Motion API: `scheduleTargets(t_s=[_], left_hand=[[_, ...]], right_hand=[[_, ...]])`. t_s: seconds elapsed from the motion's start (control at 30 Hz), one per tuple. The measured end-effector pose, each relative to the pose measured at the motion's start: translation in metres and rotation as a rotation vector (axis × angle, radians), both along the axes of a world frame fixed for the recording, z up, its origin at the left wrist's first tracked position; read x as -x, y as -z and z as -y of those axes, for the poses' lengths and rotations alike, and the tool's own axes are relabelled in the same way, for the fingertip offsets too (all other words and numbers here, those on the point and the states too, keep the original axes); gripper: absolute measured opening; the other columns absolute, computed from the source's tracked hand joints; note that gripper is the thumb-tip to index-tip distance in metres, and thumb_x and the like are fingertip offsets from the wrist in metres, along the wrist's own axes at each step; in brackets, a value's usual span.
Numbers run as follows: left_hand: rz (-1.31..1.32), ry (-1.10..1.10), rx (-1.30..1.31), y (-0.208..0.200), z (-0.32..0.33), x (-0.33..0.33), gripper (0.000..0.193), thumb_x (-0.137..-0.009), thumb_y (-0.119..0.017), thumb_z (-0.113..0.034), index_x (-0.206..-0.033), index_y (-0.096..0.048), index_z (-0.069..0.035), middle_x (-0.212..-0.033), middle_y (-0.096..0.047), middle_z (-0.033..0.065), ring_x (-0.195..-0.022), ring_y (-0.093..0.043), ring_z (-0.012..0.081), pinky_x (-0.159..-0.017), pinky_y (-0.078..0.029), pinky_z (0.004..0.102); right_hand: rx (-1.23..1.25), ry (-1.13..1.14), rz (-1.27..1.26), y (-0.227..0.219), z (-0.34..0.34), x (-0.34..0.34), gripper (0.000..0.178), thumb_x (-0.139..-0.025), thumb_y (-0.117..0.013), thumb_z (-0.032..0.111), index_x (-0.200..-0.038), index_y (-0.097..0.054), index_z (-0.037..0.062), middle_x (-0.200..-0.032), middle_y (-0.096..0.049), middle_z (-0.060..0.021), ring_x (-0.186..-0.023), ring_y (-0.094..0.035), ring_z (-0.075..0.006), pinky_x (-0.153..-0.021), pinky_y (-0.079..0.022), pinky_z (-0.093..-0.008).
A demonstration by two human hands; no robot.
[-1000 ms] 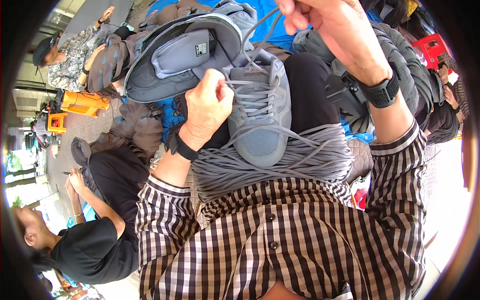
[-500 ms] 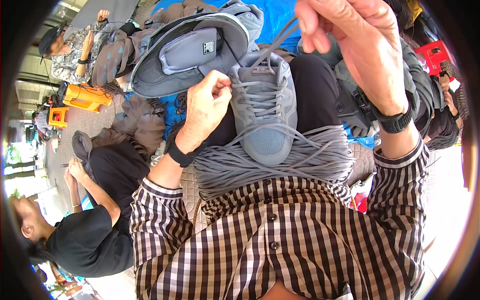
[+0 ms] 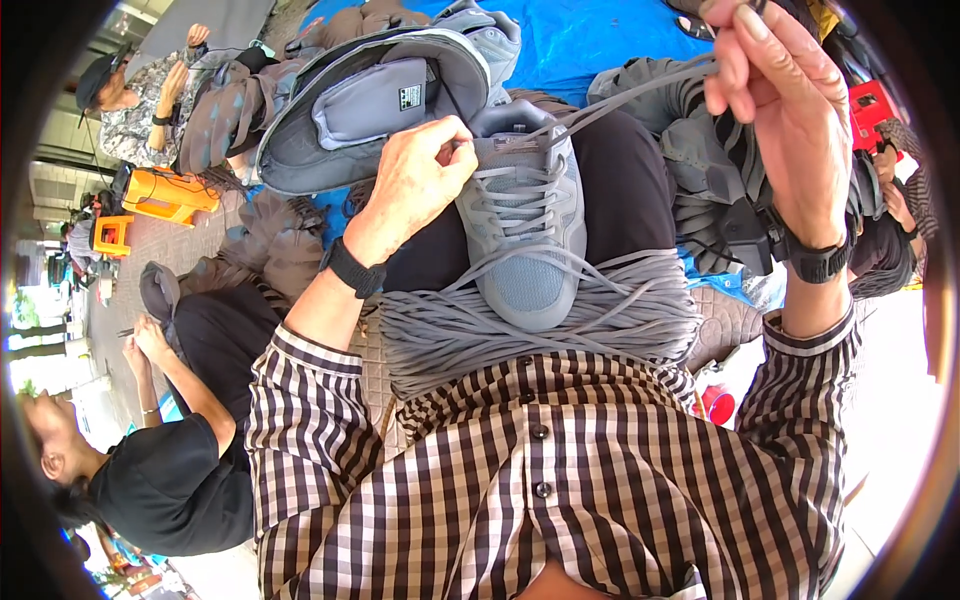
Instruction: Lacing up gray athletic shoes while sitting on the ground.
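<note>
A grey-blue lace-up sneaker rests on my lap, toe toward me, with grey laces crossed through its eyelets. Beside its upper left edge, my left hand is closed in a pinch; what its fingertips hold is hidden. High on the right, my right hand is closed on a shoelace, which runs taut from the top of the sneaker to my fingers. A thick bundle of grey laces lies across my lap under the toe.
Beyond my left hand lies a large grey shell-like piece with padded lining. More grey shoes are piled on the right, near a blue sheet. A person in black sits at left; another sits farther off near an orange stool.
My right hand has moved right and slightly up, drawing the shoelace out longer and straighter to the right. My left hand has shifted slightly up and closer over the sneaker's edge.
</note>
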State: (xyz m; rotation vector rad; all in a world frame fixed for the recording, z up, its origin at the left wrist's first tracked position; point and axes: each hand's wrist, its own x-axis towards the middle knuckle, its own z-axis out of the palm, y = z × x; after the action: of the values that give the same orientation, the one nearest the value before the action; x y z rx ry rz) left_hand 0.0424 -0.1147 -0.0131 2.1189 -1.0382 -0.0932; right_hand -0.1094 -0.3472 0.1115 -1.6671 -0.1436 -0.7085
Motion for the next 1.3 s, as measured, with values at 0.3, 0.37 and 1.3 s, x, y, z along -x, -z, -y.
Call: scheduleTargets(t_s=[0.3,0.37,1.3], left_hand=[[0.042,0.001,0.013,0.003,-0.009,0.005,0.007,-0.084,-0.057,-0.006,-0.086,-0.057,0.001,-0.067,-0.052,0.0032,-0.059,-0.045,0.0075,-0.055,-0.040,0.0253],[0.011,-0.007,0.064,0.004,-0.007,0.006,0.006,-0.084,-0.056,-0.005,-0.085,-0.056,0.001,-0.066,-0.052,0.0037,-0.060,-0.045,0.0078,-0.055,-0.040,0.0253],[-0.007,0.645,0.254,0.048,0.044,-0.063,0.027,-0.084,-0.067,-0.017,-0.104,-0.063,0.001,-0.093,-0.063,0.0082,-0.094,-0.059,0.0186,-0.091,-0.045,0.0321]], right_hand=[[-0.091,-0.343,0.070,-0.026,-0.012,-0.070,0.024,-0.098,-0.049,0.016,-0.094,-0.061,-0.0039,-0.069,-0.058,-0.0024,-0.056,-0.052,-0.0081,-0.055,-0.051,-0.0245],[-0.095,-0.327,0.050,-0.029,-0.012,-0.102,0.024,-0.099,-0.047,0.016,-0.091,-0.060,-0.0035,-0.068,-0.057,-0.0025,-0.057,-0.052,-0.0086,-0.056,-0.051,-0.0249],[0.511,-1.094,-0.014,-0.035,-0.152,-0.118,0.020,-0.084,-0.063,0.022,-0.092,-0.071,0.0048,-0.070,-0.068,-0.0072,-0.050,-0.061,-0.0131,-0.048,-0.053,-0.0267]])
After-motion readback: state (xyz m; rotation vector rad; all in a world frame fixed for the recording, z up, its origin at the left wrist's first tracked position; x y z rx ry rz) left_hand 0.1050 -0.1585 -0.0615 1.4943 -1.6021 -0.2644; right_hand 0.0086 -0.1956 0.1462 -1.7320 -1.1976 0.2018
